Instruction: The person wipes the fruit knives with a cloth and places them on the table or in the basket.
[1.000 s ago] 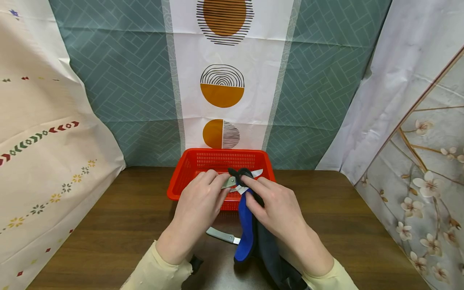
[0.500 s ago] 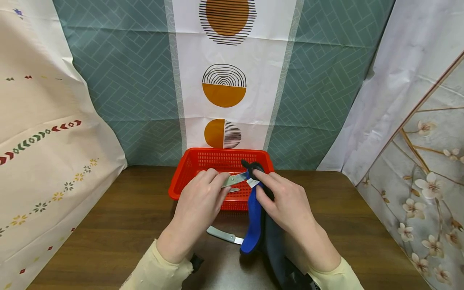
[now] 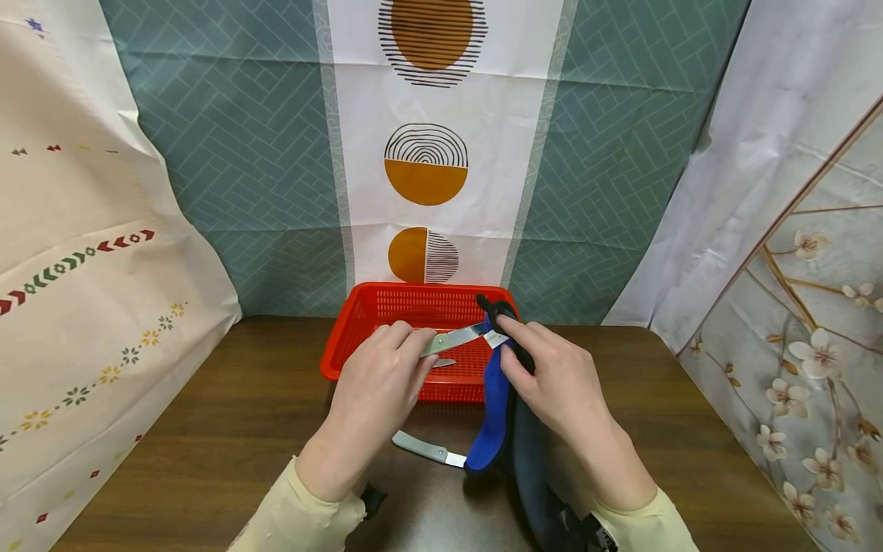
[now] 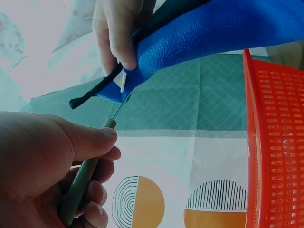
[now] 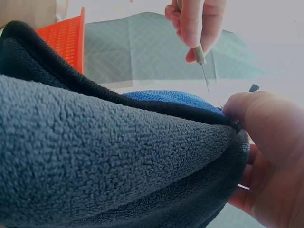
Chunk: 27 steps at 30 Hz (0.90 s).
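My left hand (image 3: 382,376) grips the pale green handle of a folding knife (image 3: 444,341), its blade unfolded and pointing right. My right hand (image 3: 562,376) pinches a cloth (image 3: 491,414), plush blue on one side and dark grey on the other, with black edging. A small white tag (image 3: 495,338) sticks out near the right fingertips. In the left wrist view, the blade's far end meets the blue side of the cloth (image 4: 190,42) just under the tag. Grey folds of the cloth (image 5: 109,152) hang below the right hand in the right wrist view.
Behind the hands stands a red plastic basket (image 3: 431,287) with slotted walls. Inside it shows a blade (image 3: 444,363), partly hidden by the left hand. A second knife with a grey handle (image 3: 421,446) lies on the brown wooden table (image 3: 262,429), its blade running under the cloth.
My right hand has drawn the cloth rightward along the blade toward its tip. Blade that was covered now shows, and the tip no longer sticks out beyond the cloth. The left hand stays nearly still.
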Motion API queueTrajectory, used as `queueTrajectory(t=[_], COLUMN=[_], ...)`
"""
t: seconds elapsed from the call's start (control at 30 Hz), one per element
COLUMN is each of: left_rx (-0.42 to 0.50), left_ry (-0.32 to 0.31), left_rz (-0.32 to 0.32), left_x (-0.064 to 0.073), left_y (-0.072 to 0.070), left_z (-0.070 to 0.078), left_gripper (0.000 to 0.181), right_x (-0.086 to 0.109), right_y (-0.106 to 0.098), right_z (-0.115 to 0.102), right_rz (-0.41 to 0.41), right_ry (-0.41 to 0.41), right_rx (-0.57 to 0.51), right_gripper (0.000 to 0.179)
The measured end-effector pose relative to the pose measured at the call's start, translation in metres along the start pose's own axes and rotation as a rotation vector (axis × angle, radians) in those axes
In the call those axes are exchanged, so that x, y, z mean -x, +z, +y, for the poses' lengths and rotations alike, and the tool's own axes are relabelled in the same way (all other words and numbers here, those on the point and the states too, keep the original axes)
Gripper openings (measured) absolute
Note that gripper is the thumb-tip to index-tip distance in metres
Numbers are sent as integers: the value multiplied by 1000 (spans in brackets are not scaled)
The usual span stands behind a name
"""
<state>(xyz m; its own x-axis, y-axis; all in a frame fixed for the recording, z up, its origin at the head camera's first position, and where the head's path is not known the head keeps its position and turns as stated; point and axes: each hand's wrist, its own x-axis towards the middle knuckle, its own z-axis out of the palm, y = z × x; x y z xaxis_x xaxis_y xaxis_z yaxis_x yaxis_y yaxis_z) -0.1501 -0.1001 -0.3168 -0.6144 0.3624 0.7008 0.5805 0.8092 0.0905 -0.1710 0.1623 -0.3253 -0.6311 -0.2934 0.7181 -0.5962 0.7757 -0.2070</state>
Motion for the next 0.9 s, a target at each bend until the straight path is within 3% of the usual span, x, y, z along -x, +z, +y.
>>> queueTrajectory(t=[0.57,0.73,0.9], left_rx=[24,38,27], left_ry=[-11,-50,-85], left_rz=[5,-39,-97], left_x=[0,3,4], left_y=[3,7,14], left_z=[-1,-5,-18], left_gripper=[39,41,43], right_x=[0,1,0], right_y=[-9,-11,-13], right_z=[13,19,29], right_rz=[8,-4,-35], right_ry=[74,70,79], right_rx=[23,38,66], right_gripper=[42,41,41])
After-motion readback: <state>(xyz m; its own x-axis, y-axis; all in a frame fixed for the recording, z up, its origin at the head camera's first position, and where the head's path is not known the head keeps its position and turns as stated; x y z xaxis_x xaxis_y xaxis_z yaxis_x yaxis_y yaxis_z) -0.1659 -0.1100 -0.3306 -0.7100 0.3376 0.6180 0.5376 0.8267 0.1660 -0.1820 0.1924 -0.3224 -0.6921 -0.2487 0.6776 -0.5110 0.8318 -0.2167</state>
